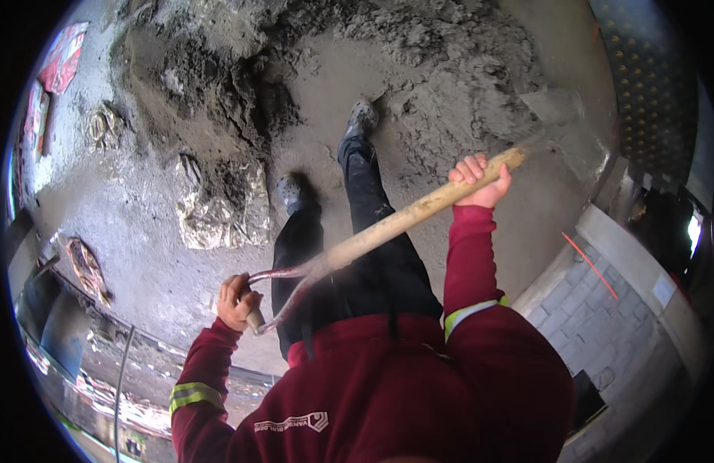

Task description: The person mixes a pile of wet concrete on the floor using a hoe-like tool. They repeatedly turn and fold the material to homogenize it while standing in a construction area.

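My left hand [236,303] is closed around the crossbar of a shovel's D-shaped handle. My right hand [482,179] wraps around the wooden shaft of the shovel [403,220] near its lower end. The shaft slants up to the right across my legs, and the grey metal blade [565,127] at its far end is blurred. Beside the blade lies a spread of wet grey mortar or concrete mix [461,87]. A darker, drier heap [200,98] rises at the upper left. My feet, in grey perforated clogs, stand on the smeared floor.
Crumpled, dusty plastic sheeting or sacks [218,214] lie left of my feet, with a torn wrapper [88,271] farther left. A red and white bag [64,58] is at the upper left. A block wall [588,307] stands at the right, and a dark studded surface [652,87] at the upper right.
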Demonstrator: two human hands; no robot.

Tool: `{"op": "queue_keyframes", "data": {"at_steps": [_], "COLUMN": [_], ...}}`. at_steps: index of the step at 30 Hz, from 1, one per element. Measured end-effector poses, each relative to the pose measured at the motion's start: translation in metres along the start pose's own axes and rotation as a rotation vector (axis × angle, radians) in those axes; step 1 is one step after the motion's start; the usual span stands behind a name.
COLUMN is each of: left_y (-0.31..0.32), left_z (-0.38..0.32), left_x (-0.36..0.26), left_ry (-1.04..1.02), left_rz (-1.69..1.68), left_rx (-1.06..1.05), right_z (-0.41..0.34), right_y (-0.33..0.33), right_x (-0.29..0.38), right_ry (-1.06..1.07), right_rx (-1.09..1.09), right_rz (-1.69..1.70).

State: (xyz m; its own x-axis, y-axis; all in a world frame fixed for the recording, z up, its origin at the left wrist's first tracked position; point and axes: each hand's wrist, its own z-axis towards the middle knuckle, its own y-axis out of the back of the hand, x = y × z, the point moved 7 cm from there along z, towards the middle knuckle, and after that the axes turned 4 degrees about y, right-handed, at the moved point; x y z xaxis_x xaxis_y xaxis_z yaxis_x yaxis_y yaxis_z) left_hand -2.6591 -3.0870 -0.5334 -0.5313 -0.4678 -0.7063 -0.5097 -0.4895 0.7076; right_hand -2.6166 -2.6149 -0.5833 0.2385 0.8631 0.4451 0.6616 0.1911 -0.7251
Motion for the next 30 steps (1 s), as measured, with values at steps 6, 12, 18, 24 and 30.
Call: {"op": "queue_keyframes", "data": {"at_steps": [6,12,18,24,30], "left_y": [-0.005,-0.011,0.053,0.199,0.227], "left_z": [0.008,0.017,-0.054,-0.209,-0.100], "left_x": [-0.012,0.015,0.097,0.090,0.067], "left_ry": [0.057,0.563,1.156,1.702,1.769], "left_rz": [-0.137,-0.864,-0.799,-0.060,-0.034], "left_rx": [0.016,-0.387,-0.961,-0.766,-0.849], "right_z": [-0.053,0.046,0.151,0.058,0.071], "right_y": [-0.146,-0.139,-0.010,0.062,0.035], "right_x": [0.076,0.064,-0.183,-0.501,-0.519], "right_ry": [0.212,0.310,-0.218,-0.942,-1.195], "right_rx": [0.475,0.124,-0.465,-0.437,-0.479], "right_rz": [-0.156,-0.320,-0.551,-0.541,-0.607]}}
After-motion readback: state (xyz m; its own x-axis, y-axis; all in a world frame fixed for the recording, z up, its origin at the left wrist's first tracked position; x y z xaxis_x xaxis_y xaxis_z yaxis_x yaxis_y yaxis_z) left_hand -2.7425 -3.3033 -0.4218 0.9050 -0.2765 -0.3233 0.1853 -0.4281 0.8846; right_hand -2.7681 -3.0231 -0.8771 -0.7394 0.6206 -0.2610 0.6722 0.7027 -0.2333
